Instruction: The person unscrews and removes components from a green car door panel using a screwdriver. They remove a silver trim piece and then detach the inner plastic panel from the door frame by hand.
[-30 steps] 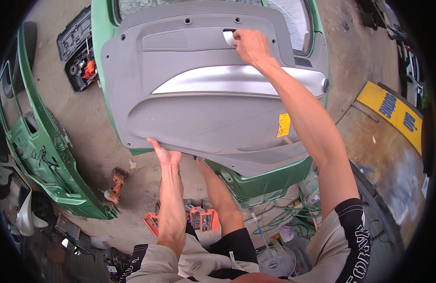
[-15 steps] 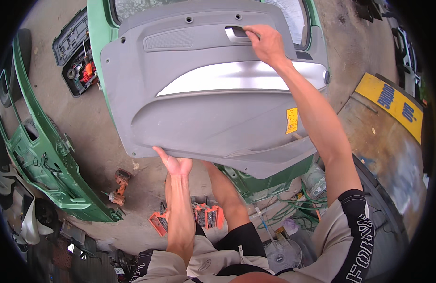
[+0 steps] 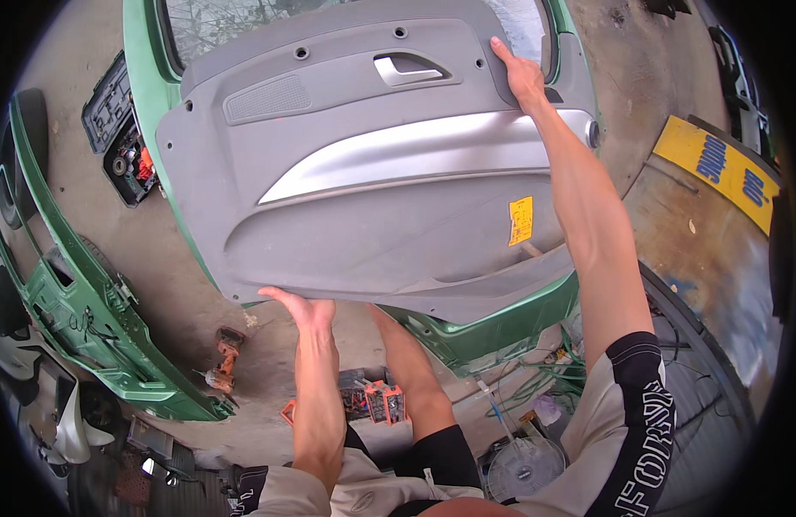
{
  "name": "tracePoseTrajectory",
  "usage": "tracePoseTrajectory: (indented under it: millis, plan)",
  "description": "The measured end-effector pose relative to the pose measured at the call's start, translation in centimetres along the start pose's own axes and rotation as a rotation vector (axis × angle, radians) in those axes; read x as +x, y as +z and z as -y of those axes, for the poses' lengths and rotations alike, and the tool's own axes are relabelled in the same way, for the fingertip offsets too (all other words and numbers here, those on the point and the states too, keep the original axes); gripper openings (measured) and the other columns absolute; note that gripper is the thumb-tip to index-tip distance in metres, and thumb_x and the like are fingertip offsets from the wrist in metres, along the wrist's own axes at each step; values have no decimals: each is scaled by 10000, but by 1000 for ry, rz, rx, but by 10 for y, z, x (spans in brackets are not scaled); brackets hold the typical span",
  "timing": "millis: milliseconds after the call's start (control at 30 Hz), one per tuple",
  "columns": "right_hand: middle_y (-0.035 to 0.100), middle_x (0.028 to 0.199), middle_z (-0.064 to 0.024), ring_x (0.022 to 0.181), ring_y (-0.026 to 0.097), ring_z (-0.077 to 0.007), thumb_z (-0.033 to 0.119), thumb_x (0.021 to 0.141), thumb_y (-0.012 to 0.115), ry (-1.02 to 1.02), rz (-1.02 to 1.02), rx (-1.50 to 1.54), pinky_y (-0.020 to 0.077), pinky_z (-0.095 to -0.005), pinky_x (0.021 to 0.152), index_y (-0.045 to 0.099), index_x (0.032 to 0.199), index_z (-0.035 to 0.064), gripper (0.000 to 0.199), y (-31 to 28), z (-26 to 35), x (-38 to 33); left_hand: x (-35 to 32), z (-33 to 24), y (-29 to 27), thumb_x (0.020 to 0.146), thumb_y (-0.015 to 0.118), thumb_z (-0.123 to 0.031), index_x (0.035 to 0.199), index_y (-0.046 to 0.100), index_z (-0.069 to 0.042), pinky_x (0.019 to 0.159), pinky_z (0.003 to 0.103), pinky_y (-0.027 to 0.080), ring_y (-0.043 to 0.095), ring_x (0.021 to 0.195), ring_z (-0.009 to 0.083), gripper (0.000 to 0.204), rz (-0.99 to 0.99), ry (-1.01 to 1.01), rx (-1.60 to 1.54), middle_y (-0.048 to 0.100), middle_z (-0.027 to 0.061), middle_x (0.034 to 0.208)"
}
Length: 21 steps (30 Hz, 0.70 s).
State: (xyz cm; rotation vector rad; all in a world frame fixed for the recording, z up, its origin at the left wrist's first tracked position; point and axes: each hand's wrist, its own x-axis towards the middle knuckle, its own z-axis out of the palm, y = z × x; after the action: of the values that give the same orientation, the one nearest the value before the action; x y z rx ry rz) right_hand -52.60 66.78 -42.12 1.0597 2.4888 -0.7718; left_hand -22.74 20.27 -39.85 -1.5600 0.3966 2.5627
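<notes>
A grey car door trim panel [image 3: 372,220] with a silver inlay [image 3: 407,151] lies tilted over a green car door [image 3: 467,345]. My left hand [image 3: 305,310] supports its lower left edge from below, thumb along the edge and the other fingers hidden beneath. At the upper right edge, my right hand [image 3: 524,79] grips the panel with the thumb on its face; the remaining fingers are out of sight. The silver inner door handle [image 3: 407,74] sits in its recess, left of my right hand. A yellow sticker [image 3: 520,221] is on the lower right of the panel.
Another green door [image 3: 96,319] stands at the left. A cordless drill [image 3: 225,358] and an open toolbox [image 3: 122,146] rest on the floor. Near my legs is an orange-sided parts box [image 3: 382,403]. A fan [image 3: 525,468] and green hose [image 3: 549,379] lie at lower right.
My right hand has left the inner handle and moved to the panel's upper right edge. The panel appears lower and further left in view, with my left hand still under its edge.
</notes>
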Motion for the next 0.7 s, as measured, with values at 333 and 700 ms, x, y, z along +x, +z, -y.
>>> tracePoseTrajectory:
  millis: [333,700]
  plan:
    - [731,953,-169,974,660,-332,879,726,618,-18,-169,38,465,-434,909,737,899,9,895,4,-3,-10,11,3,11,868,154,-899,1612,281,-213,1256,533,201,251,1517,297,1020,-147,116,149,265,23,1670]
    - [729,1089,-225,1078,654,-371,897,768,543,-44,-205,-85,454,-432,992,778,1042,-7,974,-57,-26,21,-12,49,-1,789,312,-935,1632,209,-242,1277,474,125,181,1542,237,1096,-41,-107,114,189,-22,1692]
